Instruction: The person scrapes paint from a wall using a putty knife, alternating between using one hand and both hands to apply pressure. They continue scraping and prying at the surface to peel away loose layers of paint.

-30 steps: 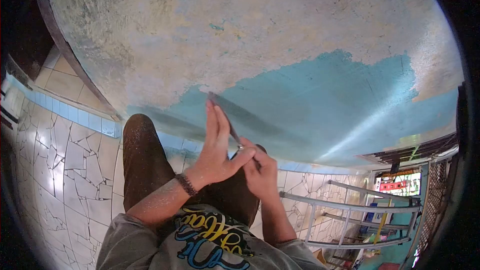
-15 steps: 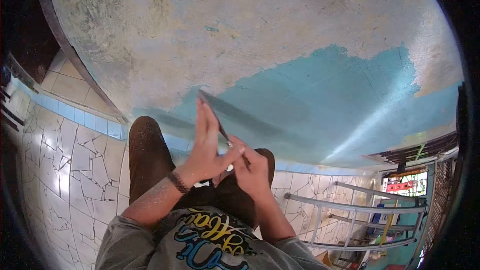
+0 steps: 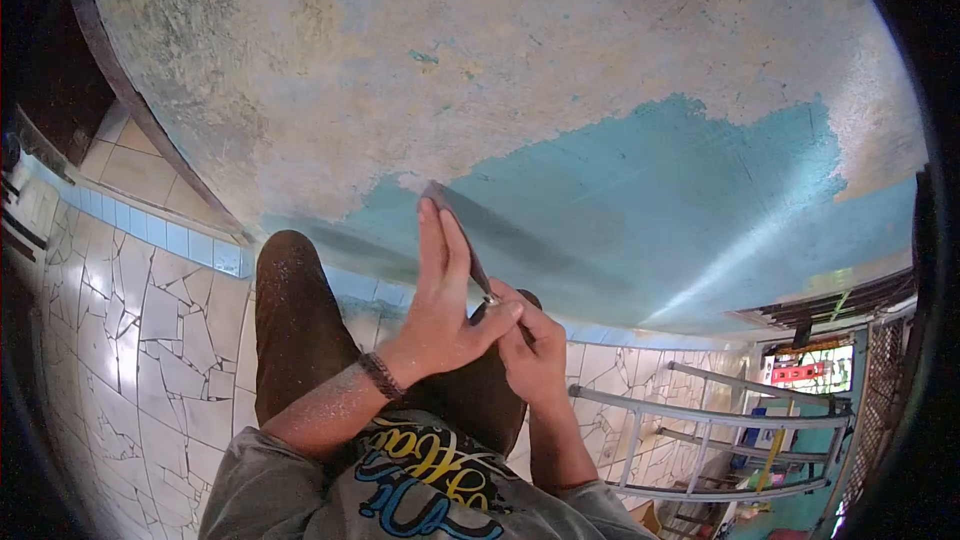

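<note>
I am seeing the right hand (image 3: 535,350) gripping the scraper (image 3: 455,230) handle, while the left hand (image 3: 440,300) is pressing flat fingers on its blade against the wall (image 3: 600,90).

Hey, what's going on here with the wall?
A person is pressing a scraper against a wall with both hands. The left hand lies flat along the blade, the right hand grips the handle. The blade edge sits where bare, patchy plaster meets the remaining blue paint. A ladder stands lower right.
</note>
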Demonstrator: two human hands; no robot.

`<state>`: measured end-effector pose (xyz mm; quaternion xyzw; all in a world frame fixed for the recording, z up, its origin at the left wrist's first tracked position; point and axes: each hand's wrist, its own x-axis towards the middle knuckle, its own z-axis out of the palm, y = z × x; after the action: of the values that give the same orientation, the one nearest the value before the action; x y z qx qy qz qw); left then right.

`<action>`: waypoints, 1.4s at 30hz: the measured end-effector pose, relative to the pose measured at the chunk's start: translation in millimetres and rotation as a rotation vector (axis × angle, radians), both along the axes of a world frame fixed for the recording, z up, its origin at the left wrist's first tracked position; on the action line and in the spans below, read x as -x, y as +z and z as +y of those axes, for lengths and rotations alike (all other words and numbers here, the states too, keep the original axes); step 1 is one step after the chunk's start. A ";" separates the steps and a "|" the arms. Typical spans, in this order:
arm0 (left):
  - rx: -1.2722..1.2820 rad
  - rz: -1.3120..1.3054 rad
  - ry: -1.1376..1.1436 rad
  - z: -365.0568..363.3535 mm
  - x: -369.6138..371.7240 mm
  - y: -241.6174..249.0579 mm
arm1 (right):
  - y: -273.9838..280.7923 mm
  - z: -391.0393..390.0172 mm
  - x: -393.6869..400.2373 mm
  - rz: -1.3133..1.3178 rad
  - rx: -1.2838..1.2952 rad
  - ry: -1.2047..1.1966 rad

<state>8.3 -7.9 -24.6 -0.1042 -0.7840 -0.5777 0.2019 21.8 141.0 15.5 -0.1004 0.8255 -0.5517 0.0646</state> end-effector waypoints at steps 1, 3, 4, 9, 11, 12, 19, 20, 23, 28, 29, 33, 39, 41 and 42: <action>0.013 -0.003 0.006 -2.6 0.0 0.0 | 2.6 -2.1 -0.6 -0.025 -0.009 0.005; 0.050 -0.009 0.013 -14.8 -1.9 -0.1 | 2.6 -12.0 -2.9 -0.077 -0.017 0.008; 0.058 -0.025 0.003 -16.4 -3.7 3.1 | -0.3 -12.9 -3.5 0.042 -0.025 0.038; 0.056 -0.044 0.006 -13.2 -3.7 4.1 | 1.8 -14.8 1.6 0.098 -0.054 0.056; 0.088 -0.058 0.026 -23.3 -4.1 2.0 | 6.2 -21.3 1.7 0.056 -0.076 0.062; 0.105 -0.061 0.037 -26.9 -3.4 1.9 | 12.4 -25.1 0.9 -0.022 -0.080 0.062; -0.003 -0.026 0.000 -16.8 -3.4 6.8 | 8.5 -19.3 -3.4 0.055 -0.043 0.029; 0.007 -0.023 -0.004 -22.7 -4.0 6.4 | 4.6 -22.4 -3.5 0.081 -0.031 0.041; 0.025 -0.022 -0.017 -18.1 -5.7 7.5 | 4.4 -17.3 -4.6 0.171 -0.090 0.052; 0.039 -0.008 0.016 -18.2 -3.1 4.6 | 8.5 -22.9 -0.4 0.023 -0.044 0.039; 0.079 -0.023 0.016 -26.9 -4.1 4.1 | 6.8 -25.4 0.9 0.050 -0.065 0.051; 0.056 0.009 -0.028 -8.2 -3.9 8.6 | 2.0 -4.1 -4.4 0.078 -0.024 0.039; 0.116 0.029 -0.011 -12.2 -3.6 3.0 | -3.0 -4.4 -9.3 0.010 0.003 -0.007; 0.106 0.014 -0.028 -13.7 -5.2 5.1 | 1.8 -2.3 -10.3 0.044 -0.013 0.006; 0.099 0.010 -0.035 -13.0 -4.8 6.1 | 5.4 -1.3 -9.7 0.064 -0.024 0.013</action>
<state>13.1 -20.9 -18.4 -0.1305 -0.8086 -0.5413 0.1902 31.5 139.7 20.9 -0.1227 0.8329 -0.5379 0.0430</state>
